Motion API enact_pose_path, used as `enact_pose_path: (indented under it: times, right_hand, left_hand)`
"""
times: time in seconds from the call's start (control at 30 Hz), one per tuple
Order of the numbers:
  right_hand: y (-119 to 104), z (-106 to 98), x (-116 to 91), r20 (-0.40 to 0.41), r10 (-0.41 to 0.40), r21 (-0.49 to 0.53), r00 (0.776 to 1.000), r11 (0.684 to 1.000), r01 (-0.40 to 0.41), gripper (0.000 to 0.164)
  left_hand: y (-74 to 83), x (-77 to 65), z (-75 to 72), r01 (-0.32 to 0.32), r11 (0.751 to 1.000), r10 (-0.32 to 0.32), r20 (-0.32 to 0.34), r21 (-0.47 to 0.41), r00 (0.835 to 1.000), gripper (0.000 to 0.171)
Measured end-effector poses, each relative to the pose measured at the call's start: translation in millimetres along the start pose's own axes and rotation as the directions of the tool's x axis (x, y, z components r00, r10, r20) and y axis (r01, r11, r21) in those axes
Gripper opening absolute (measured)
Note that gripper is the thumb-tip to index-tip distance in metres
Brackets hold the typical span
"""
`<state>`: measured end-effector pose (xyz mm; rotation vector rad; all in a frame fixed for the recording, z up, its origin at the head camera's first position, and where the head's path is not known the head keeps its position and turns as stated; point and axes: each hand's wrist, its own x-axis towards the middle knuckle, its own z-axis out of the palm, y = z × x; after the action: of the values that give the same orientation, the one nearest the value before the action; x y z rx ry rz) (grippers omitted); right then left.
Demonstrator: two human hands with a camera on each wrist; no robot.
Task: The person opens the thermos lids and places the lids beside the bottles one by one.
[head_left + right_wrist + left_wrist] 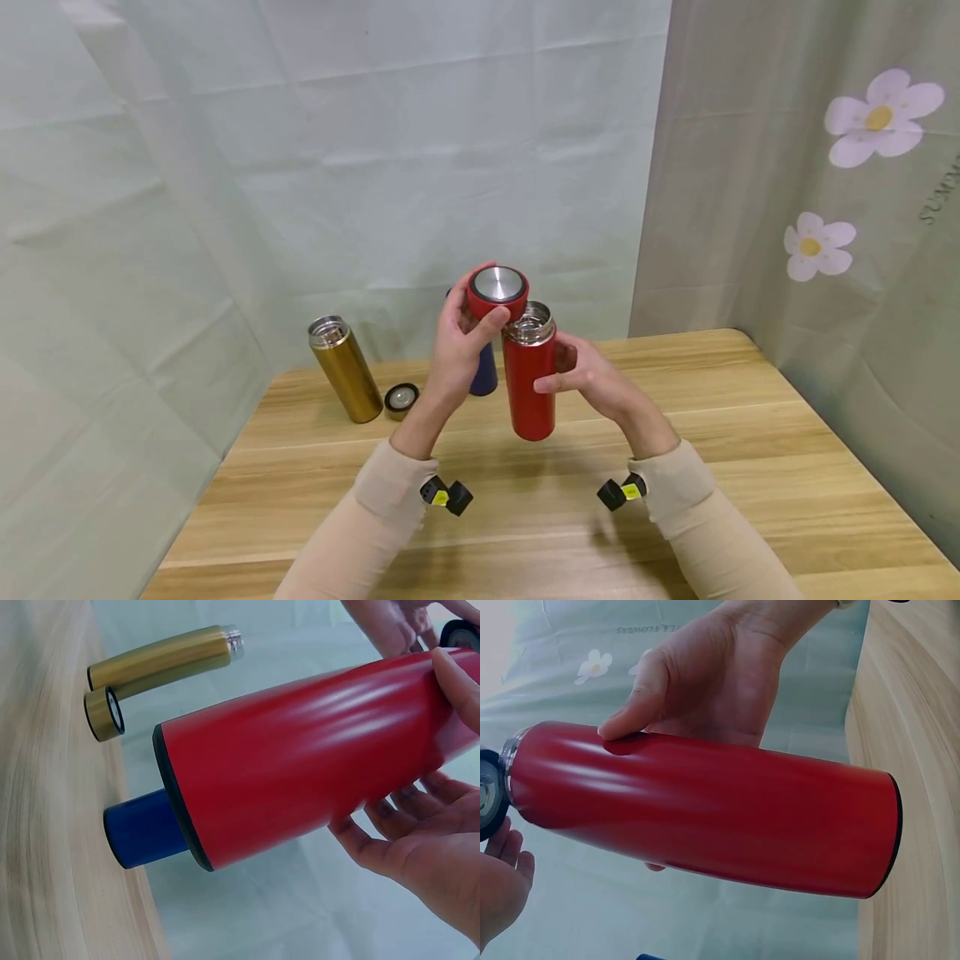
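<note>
My left hand [455, 346] grips a red lid [480, 308] with a steel disc on top, thumb at its near side and fingers around the far side. The lid is off, held right at the mouth of a red thermos bottle [529, 392] and a little left of it. Around the bottle's body curls my right hand [592, 377], thumb on the near side, holding it nearly upright above the table. Its bare steel neck [534, 323] shows. In the left wrist view the lid's dark-rimmed underside [489, 796] appears beside the neck.
At the left of the wooden table [315, 492] stands a gold thermos bottle [347, 375] without its lid. A gold lid [402, 401] lies beside it, underside up. Behind my hands is a blue bottle [484, 377], mostly hidden. A pale curtain [465, 167] hangs behind the table.
</note>
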<state>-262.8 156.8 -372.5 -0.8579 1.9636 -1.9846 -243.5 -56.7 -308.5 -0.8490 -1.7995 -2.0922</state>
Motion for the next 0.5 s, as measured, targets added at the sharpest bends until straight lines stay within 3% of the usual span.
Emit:
enact_pose_path:
  times: [0.3, 0.5]
  right_hand:
    - [-3.3, -2.5, 0.2, -0.042, -0.006, 0.030, 0.999, 1.000, 0.007, 0.065]
    - [-5.1, -3.5, -1.2, -0.063, -0.008, 0.015, 0.998, 1.000, 0.009, 0.064]
  left_hand:
    - [-2.9, -0.6, -1.4, -0.015, 1.000, 0.014, -0.037, -0.027, 0.999, 0.095]
    - [-4.3, -1.6, -3.2, -0.021, 1.000, 0.020, -0.061, -0.021, 0.998, 0.068]
